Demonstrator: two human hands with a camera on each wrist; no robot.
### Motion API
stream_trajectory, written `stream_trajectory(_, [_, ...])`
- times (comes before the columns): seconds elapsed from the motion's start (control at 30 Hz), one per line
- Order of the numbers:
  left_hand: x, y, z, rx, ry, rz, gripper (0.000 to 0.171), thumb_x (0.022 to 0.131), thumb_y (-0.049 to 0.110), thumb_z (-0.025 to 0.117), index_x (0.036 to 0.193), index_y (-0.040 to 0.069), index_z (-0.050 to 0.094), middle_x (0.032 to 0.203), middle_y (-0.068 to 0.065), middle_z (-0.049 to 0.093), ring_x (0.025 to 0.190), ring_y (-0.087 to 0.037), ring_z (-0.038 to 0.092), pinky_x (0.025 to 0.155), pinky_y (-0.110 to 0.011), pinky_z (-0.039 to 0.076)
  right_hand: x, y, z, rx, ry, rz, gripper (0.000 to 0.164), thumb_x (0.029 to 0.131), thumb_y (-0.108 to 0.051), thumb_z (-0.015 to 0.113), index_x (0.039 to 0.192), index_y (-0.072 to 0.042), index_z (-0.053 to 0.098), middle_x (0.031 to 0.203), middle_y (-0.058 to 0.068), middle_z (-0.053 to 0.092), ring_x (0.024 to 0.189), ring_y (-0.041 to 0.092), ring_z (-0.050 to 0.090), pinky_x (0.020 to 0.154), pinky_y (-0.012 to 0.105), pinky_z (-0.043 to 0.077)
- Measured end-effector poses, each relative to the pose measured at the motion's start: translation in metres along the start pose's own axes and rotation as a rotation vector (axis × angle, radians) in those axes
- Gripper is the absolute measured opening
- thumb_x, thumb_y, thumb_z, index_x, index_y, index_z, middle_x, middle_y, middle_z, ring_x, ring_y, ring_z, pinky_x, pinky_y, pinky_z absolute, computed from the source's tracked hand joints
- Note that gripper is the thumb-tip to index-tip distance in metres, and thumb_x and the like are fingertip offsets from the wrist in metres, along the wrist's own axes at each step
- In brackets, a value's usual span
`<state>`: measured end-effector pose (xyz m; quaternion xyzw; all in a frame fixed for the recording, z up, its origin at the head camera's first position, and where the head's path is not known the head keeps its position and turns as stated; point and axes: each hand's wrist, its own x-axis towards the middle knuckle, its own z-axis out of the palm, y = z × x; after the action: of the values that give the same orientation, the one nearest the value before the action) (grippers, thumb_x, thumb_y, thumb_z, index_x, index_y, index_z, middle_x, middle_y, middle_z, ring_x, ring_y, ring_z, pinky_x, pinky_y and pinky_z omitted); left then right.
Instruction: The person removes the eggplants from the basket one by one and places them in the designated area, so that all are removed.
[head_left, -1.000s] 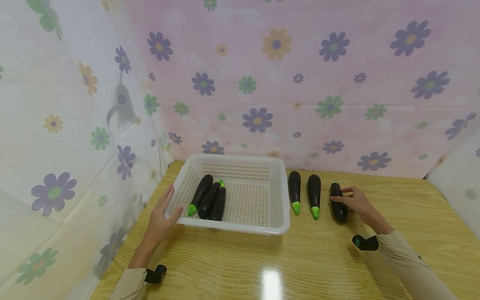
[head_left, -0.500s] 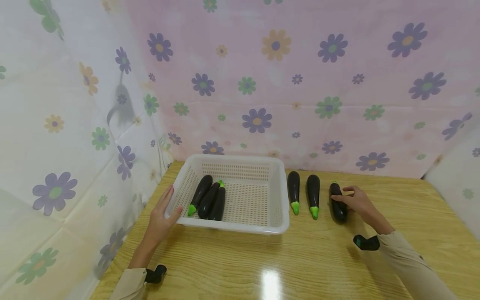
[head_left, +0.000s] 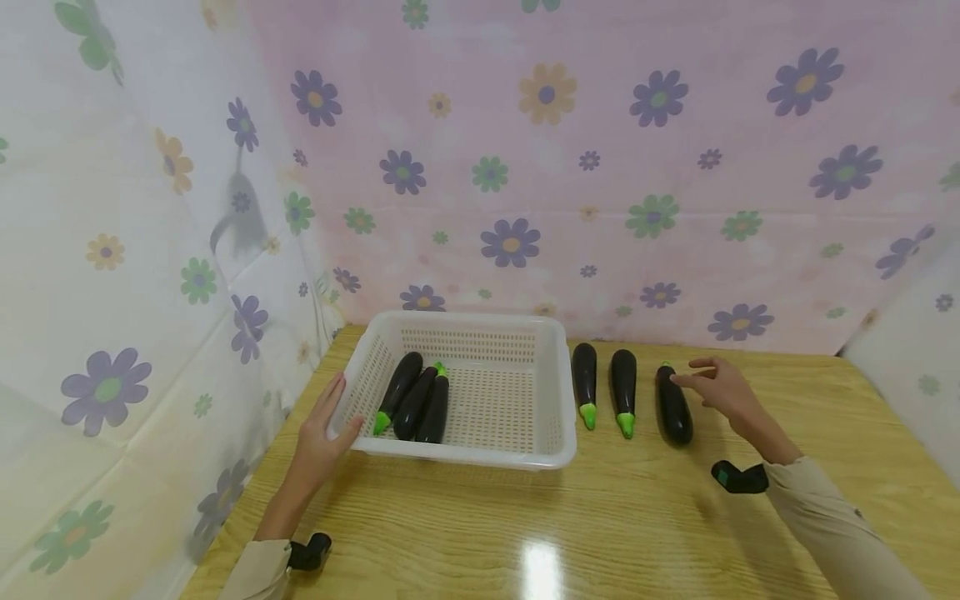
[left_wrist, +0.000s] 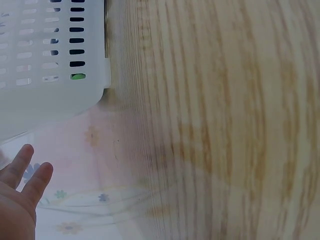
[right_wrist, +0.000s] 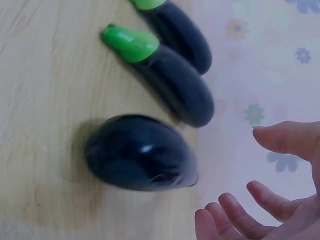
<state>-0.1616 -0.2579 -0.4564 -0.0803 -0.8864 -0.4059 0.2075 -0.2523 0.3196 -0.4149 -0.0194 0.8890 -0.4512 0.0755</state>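
A white slotted plastic basket (head_left: 480, 457) stands at the left of the table with three dark eggplants (head_left: 414, 404) lying together in its left part. My left hand (head_left: 322, 437) rests at the basket's left front corner, fingers straight along the side wall and thumb by the rim. To the right of the basket, two eggplants (head_left: 623, 383) lie with green stem ends toward me. Beside them is another eggplant (head_left: 674, 410), turned the other way, its green tip at the far end. My right hand (head_left: 723, 392) hovers just off it, fingers apart in the right wrist view.
The wooden table (head_left: 420, 533) carries everything. A flowered cloth (head_left: 600, 192) hangs behind its far edge, and another flowered sheet runs along the left side. A black wrist camera (head_left: 738, 477) sits under each forearm.
My right hand has let go of the rightmost eggplant and risen a little away to the right. That eggplant stays on the table, and my left hand holds its place at the basket.
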Motion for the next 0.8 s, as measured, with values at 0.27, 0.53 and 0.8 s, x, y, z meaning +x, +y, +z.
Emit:
stream_trajectory(0.27, [0.000, -0.001, 0.000, 0.003, 0.003, 0.005, 0.071, 0.088, 0.018, 0.067, 0.147, 0.005, 0.032, 0.152, -0.011, 0.029, 0.137, -0.033, 0.028, 0.106, -0.037, 0.027, -0.005, -0.025, 0.003, -0.008, 0.025, -0.069, 0.067, 0.095, -0.037, 0.055, 0.136, 0.011, 0.035, 0.127, 0.034, 0.042, 0.110, 0.047, 0.048, 0.082, 0.051, 0.049])
stream_trajectory(0.53, [0.001, -0.001, 0.001, -0.007, 0.010, 0.019, 0.070, 0.088, 0.017, 0.067, 0.147, 0.005, 0.032, 0.153, -0.006, 0.028, 0.137, -0.032, 0.027, 0.107, -0.028, 0.023, -0.010, -0.055, 0.013, -0.018, -0.006, -0.135, 0.062, 0.095, -0.035, 0.056, 0.136, 0.008, 0.040, 0.126, 0.031, 0.046, 0.104, 0.040, 0.053, 0.075, 0.042, 0.053])
stream_trajectory(0.8, [0.000, -0.001, 0.001, -0.013, 0.010, 0.013, 0.070, 0.088, 0.017, 0.067, 0.147, 0.005, 0.032, 0.153, -0.007, 0.028, 0.137, -0.033, 0.028, 0.106, -0.035, 0.026, -0.015, -0.078, 0.025, 0.010, -0.062, -0.152, 0.061, 0.093, -0.036, 0.060, 0.134, 0.005, 0.042, 0.123, 0.027, 0.049, 0.099, 0.034, 0.055, 0.072, 0.033, 0.053])
